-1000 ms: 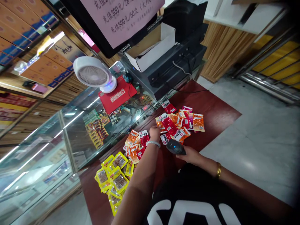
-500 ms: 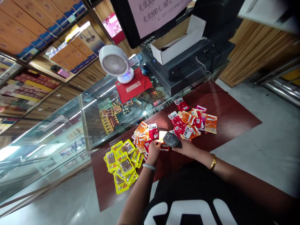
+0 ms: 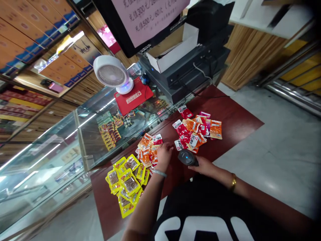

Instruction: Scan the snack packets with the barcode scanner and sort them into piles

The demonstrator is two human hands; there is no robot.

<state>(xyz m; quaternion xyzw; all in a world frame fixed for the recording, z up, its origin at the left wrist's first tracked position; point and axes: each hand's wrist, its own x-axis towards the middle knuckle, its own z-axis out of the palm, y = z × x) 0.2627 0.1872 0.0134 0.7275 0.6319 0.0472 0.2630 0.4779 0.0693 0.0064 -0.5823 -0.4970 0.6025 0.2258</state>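
Observation:
My right hand (image 3: 204,166) is wrapped round a dark handheld barcode scanner (image 3: 187,157), its head pointing up and left over the table. My left hand (image 3: 165,155) hovers at the right edge of a pile of orange and red snack packets (image 3: 145,147), fingers loosely bent and no packet visible in them. It hides part of that pile. Just left of these lies a heap of yellow snack packets (image 3: 130,182). Beyond the scanner is another pile of red and orange packets (image 3: 194,129), with a red-and-white packet (image 3: 178,145) at its near edge.
The packets lie on a dark red tabletop (image 3: 235,124). Behind it stands a glass display counter (image 3: 87,127) bearing a white fan (image 3: 111,72), a red mat (image 3: 135,95) and a black machine with a white open box (image 3: 173,50). Shelves of boxes line the left.
My left hand has moved away from the scanner toward the left-hand orange and red pile. The scanner's bright light no longer shows. A red-and-white packet now lies at the right pile's near edge.

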